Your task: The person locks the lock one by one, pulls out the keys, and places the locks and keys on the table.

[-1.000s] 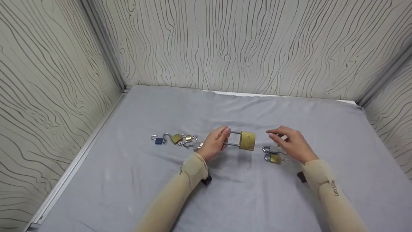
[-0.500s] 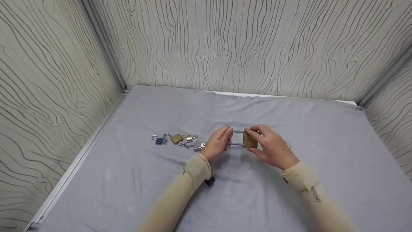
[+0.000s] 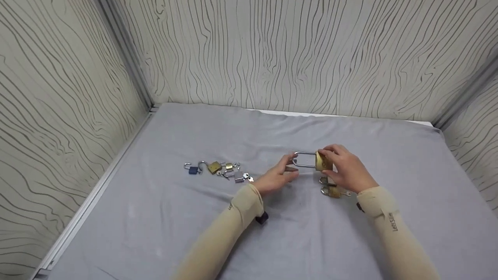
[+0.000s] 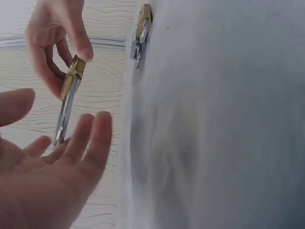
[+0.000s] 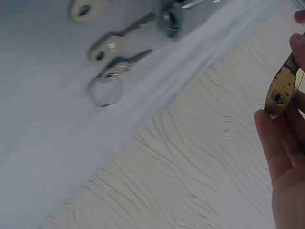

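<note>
A large brass padlock with a long steel shackle hangs above the cloth in the head view, its shackle pointing left. My right hand pinches its brass body between thumb and fingers. The keyhole end of the padlock faces the camera in the right wrist view. Beside the shackle, my left hand has its fingers spread and relaxed. In the left wrist view, the shackle ends close to the fingers of that left hand; whether they touch I cannot tell.
Below the right hand lie a brass padlock and another, partly hidden. Loose keys and a key on a ring rest on the grey cloth. Several padlocks, including a blue one and a silver one, lie left. Patterned walls surround the table.
The left hand has let go of the shackle and its fingers have spread. The right hand has come over, gripped the padlock's body and moved it to the right.
</note>
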{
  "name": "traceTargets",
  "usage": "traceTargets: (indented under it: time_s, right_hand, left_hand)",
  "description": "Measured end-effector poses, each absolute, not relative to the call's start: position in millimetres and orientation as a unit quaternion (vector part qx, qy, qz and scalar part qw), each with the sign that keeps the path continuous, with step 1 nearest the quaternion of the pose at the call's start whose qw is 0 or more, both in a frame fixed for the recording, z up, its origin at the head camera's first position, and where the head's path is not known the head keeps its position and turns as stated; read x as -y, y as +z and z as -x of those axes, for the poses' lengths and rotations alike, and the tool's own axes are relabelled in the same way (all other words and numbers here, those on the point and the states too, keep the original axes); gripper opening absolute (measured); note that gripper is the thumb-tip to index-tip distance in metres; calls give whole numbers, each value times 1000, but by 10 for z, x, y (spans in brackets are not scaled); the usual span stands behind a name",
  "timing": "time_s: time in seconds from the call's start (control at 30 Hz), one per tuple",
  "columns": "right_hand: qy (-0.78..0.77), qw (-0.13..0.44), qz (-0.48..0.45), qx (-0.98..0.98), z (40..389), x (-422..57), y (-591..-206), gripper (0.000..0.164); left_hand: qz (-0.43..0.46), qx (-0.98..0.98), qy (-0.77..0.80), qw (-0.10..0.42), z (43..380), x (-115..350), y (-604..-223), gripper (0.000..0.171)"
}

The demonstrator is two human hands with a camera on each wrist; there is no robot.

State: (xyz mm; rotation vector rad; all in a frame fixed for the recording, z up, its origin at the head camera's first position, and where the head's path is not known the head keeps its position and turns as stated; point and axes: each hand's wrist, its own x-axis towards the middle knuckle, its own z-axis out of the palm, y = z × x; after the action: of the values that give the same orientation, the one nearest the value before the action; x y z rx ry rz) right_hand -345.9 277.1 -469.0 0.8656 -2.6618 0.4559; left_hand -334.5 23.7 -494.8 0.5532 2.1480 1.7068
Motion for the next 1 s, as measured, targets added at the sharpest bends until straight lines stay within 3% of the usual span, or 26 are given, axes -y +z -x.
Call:
traceTargets:
  time_s: [0.43, 1.0]
  right_hand:
    - [185, 70, -274, 941, 3618, -2946, -4827, 58]
    - [230, -10, -247, 941, 3716, -3054, -4928, 38]
  left_hand:
    - [-210, -856, 445, 156, 3362, -434, -4956, 66]
    - [-181, -912, 331, 160, 3371, -503, -5013, 67]
